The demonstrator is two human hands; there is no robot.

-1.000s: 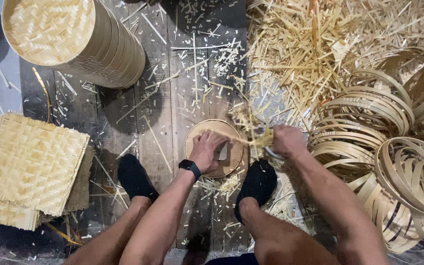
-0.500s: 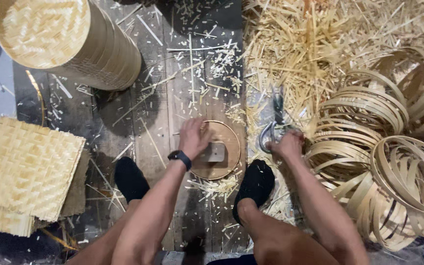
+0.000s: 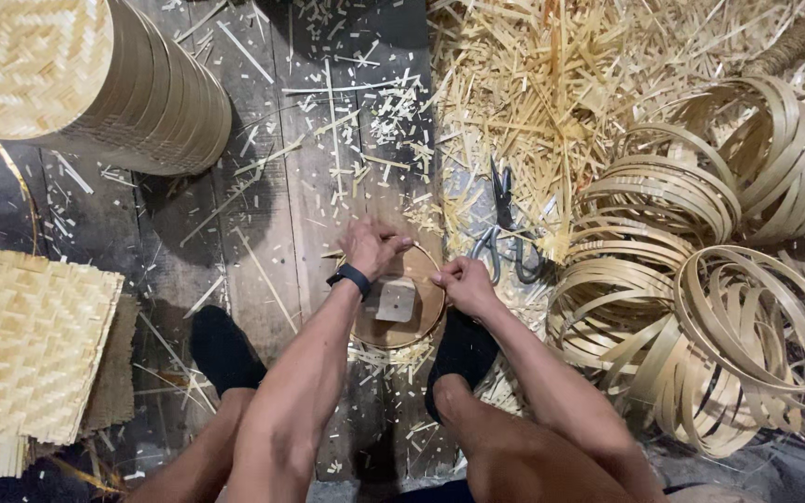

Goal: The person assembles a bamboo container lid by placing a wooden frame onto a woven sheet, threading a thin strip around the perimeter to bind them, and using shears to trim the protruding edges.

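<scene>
In the head view, a round wooden form [image 3: 401,307] with a small block on top is seen on the plank floor [image 3: 272,214] between two black-socked feet. Its rim is gripped by the left hand [image 3: 372,246] and the right hand [image 3: 461,282]. Scissors [image 3: 505,228] lie just beside.

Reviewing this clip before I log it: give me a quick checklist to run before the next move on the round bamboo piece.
1. Left hand on round disc's far rim: ok.
2. Right hand on its right rim: ok.
3. Small block sits on the disc: ok.
4. Scissors lie apart from both hands on the shavings: ok.
5. Feet brace the disc: cannot tell.
6. Bamboo hoops stay apart from the disc: ok.
</scene>
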